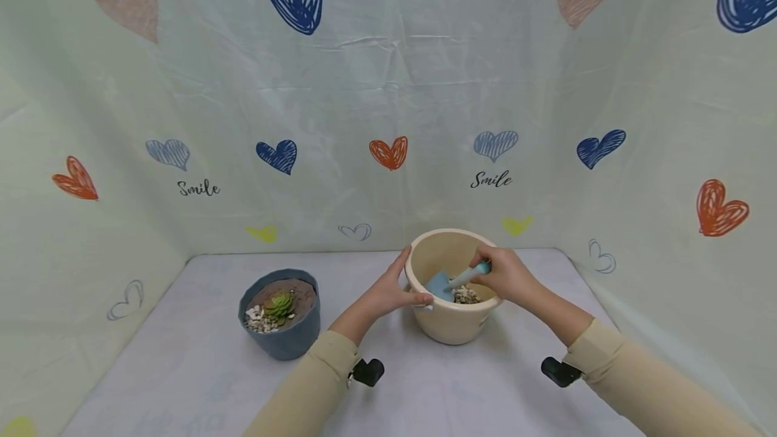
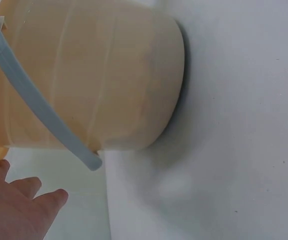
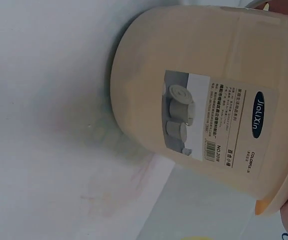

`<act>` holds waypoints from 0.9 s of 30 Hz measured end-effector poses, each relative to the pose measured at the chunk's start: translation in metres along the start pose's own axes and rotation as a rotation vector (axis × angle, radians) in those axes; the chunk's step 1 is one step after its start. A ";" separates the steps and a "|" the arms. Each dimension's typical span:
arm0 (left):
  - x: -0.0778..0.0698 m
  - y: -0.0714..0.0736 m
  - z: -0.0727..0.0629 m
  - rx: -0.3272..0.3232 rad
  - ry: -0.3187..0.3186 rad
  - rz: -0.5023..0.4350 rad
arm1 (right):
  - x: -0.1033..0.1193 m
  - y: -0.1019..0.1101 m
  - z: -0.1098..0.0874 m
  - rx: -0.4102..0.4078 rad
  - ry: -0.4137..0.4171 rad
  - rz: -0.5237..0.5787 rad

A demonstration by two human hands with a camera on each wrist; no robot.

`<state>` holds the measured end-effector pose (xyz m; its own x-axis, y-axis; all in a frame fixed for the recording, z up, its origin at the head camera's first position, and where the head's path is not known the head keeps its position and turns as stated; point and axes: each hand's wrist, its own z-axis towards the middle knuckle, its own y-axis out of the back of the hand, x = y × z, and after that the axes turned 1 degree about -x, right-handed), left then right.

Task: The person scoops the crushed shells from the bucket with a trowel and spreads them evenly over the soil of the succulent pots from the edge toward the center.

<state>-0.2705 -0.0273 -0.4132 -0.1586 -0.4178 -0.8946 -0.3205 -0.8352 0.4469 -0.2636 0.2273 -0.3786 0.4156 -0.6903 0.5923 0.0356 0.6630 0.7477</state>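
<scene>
Bucket, head view: the cream bucket (image 1: 450,327), on the table (image 1: 376,383), is being touched at its rim by the left hand (image 1: 387,294), thumb and fingers being spread wide.
Shovel, head view: the blue shovel (image 1: 465,278) is being pinched by the right hand (image 1: 506,276), its blade being kept beside pebbles (image 1: 466,296) inside the bucket.
Succulent, head view: the succulent (image 1: 279,305) is being held in a blue pot (image 1: 288,342), left of the bucket.
Handle, left wrist view: the grey-blue handle (image 2: 41,104) is being hung across the bucket's side.
Label, right wrist view: a printed label (image 3: 224,122) is being borne by the bucket's wall.

Soft, even light, diffuse shadows around the bucket (image 1: 452,324), dimmer wrist views
</scene>
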 end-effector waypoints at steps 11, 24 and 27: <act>0.000 0.000 0.000 0.008 -0.005 -0.012 | 0.004 0.010 0.005 0.052 -0.253 0.224; -0.001 -0.001 -0.001 -0.006 0.011 0.012 | -0.002 0.026 -0.007 -0.034 -0.358 0.359; -0.001 -0.001 -0.001 -0.007 0.007 0.013 | -0.003 0.030 -0.012 -0.061 -0.364 0.382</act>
<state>-0.2692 -0.0267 -0.4124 -0.1563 -0.4312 -0.8886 -0.3123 -0.8319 0.4586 -0.2528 0.2525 -0.3614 0.0674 -0.4451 0.8929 0.0008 0.8950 0.4460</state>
